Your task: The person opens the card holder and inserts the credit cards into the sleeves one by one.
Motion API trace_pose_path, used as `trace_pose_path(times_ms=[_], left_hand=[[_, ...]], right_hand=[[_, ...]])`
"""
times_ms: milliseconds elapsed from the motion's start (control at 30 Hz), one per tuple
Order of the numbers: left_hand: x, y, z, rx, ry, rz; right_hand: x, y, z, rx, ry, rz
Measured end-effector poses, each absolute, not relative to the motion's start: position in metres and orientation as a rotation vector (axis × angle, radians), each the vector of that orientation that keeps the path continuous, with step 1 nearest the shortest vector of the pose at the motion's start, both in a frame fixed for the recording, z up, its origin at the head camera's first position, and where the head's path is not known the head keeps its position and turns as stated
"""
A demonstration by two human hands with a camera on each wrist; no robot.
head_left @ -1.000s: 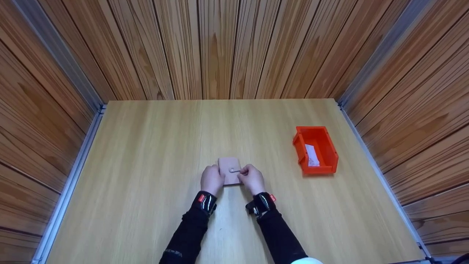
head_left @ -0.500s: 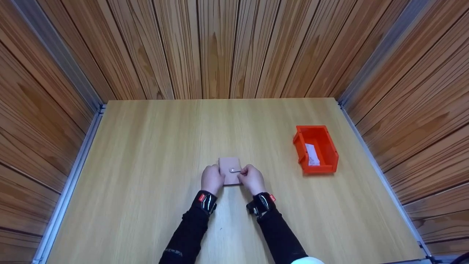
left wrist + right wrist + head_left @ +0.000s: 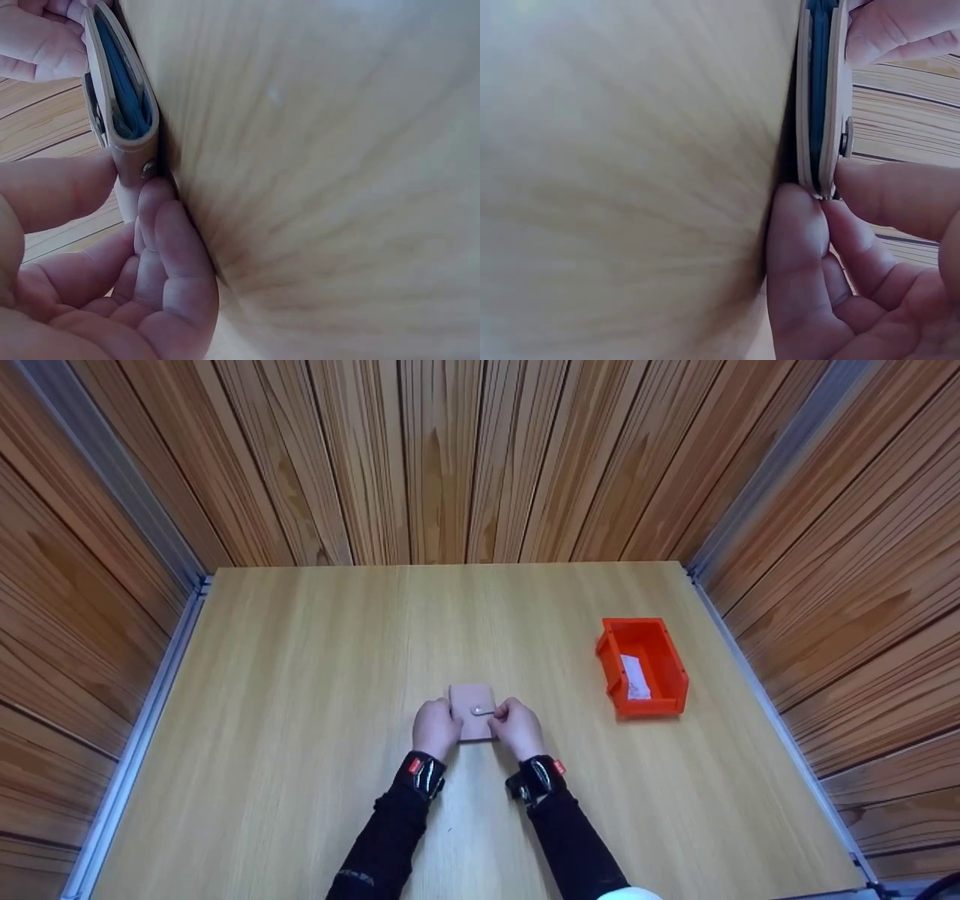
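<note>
Broadly, the light wooden table [image 3: 300,675] is filling the middle and lower part of the head view, with brown wood-plank walls [image 3: 450,457] rising around it across the top and both sides of the frame. Toward the right of the table, an orange plastic bin [image 3: 660,701] is sitting well apart from the hands, with a small white slip of paper [image 3: 634,678] lying inside it. Near the centre of the frame, slightly below the middle, a small tan leather wallet [image 3: 470,697] is lying flat on the table, and both hands are gripping it at its near edge. The left hand [image 3: 434,728] is curling its fingers [image 3: 169,247] against the wallet's left near corner, with the thumb pressing on the top face, so it is clamped on the wallet. The right hand [image 3: 517,727] is closing on the wallet's right near corner, thumb above and fingers [image 3: 799,247] beneath the edge, pinching it. In the wrist views the wallet is showing a blue lining [image 3: 819,67] between its two tan layers, and a metal snap button [image 3: 478,709] is sitting on the top face just beside the right hand's fingertips. Both forearms are wearing black sleeves [image 3: 390,832] and dark wrist bands [image 3: 534,778] at the lower centre of the frame.
</note>
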State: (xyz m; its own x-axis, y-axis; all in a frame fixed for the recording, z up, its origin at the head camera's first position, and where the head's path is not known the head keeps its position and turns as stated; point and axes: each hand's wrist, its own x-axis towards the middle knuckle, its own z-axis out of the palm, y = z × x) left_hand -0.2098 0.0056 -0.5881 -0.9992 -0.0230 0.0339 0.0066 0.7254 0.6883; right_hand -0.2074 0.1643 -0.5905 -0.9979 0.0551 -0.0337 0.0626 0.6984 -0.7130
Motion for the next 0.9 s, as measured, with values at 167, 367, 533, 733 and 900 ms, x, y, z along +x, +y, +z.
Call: trace_pose_path(times_ms=[167, 367, 533, 733, 900], left_hand=[[-0.209, 0.005, -0.587, 0.003, -2.859, -1.131], [-0.210, 0.005, -0.589, 0.051, -2.870, -1.177], [-0.210, 0.006, -0.591, 0.063, -2.872, -1.189], [-0.211, 0.007, -0.592, 0.075, -2.862, -1.207], [-0.212, 0.006, -0.591, 0.068, -2.852, -1.206]], right_hand=[[-0.207, 0.164, -0.590, 0.032, 2.944, -1.179], [-0.211, 0.162, -0.589, 0.074, 2.937, -1.159], [-0.214, 0.157, -0.589, 0.004, 3.050, -1.033], [-0.218, 0.148, -0.586, -0.047, 3.127, -0.867], [-0.220, 0.142, -0.587, -0.069, 3.161, -0.786]])
